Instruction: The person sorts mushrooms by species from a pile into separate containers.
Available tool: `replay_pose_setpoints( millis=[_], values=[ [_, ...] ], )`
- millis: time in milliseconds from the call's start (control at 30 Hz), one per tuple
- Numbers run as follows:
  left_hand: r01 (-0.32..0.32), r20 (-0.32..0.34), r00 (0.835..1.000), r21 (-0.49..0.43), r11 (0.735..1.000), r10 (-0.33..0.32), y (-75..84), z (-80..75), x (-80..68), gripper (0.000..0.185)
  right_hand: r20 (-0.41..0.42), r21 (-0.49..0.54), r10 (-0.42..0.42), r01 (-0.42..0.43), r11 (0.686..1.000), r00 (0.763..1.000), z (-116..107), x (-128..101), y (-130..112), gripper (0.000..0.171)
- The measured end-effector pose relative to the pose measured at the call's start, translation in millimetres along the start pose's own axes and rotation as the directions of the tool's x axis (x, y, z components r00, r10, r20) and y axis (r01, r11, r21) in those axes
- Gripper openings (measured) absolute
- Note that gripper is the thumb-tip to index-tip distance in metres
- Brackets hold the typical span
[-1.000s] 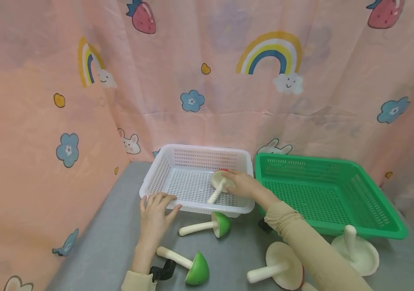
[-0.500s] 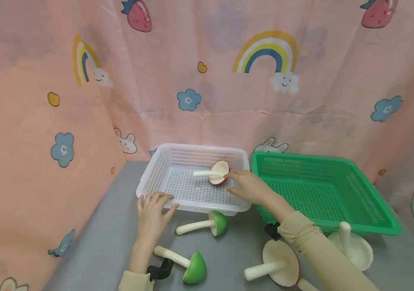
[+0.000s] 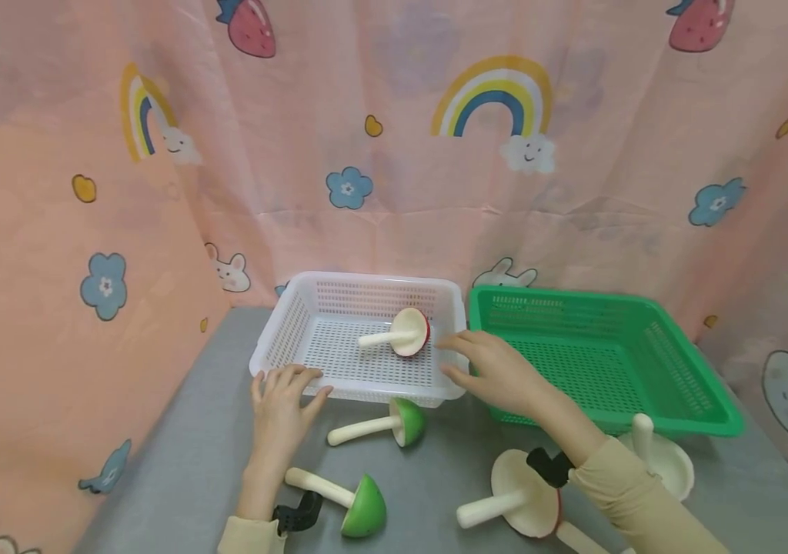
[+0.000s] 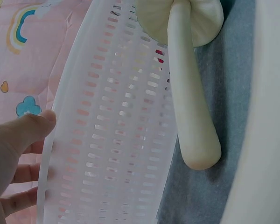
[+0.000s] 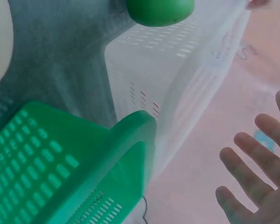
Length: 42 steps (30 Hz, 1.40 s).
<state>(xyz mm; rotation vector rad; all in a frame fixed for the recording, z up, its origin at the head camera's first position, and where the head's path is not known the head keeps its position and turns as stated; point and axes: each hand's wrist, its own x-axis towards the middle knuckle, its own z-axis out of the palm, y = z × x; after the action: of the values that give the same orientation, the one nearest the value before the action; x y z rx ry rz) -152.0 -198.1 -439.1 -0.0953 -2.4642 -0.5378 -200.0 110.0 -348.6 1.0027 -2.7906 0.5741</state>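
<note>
A toy mushroom with a red cap lies on its side in the white basket, stem pointing left. My left hand holds the basket's near left rim, and the left wrist view shows the thumb outside it and fingers behind the wall. Over the right end of the white basket hovers my right hand, fingers spread and holding nothing; its fingers appear apart in the right wrist view. Two green-capped mushrooms, one nearer the basket and one closer to me, lie on the table.
A green basket stands right of the white one. Before it lie a pale mushroom, partly hidden by the right sleeve, and a red-edged one. Another pale stem shows at the bottom edge. A patterned pink curtain hangs behind.
My right hand has let go of the red-capped mushroom in the white basket and drawn back to the right. The mushroom's stem has swung to point left. The left hand stays at the rim.
</note>
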Motion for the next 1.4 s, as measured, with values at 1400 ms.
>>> replay_pose_setpoints(
  millis=[1400],
  values=[
    [0.004, -0.001, 1.0, -0.016, 1.0, -0.004, -0.5, 0.8, -0.7, 0.024, -0.211, -0.029, 0.165, -0.175, 0.984, 0.963, 27, -152, 0, 0.038]
  ],
)
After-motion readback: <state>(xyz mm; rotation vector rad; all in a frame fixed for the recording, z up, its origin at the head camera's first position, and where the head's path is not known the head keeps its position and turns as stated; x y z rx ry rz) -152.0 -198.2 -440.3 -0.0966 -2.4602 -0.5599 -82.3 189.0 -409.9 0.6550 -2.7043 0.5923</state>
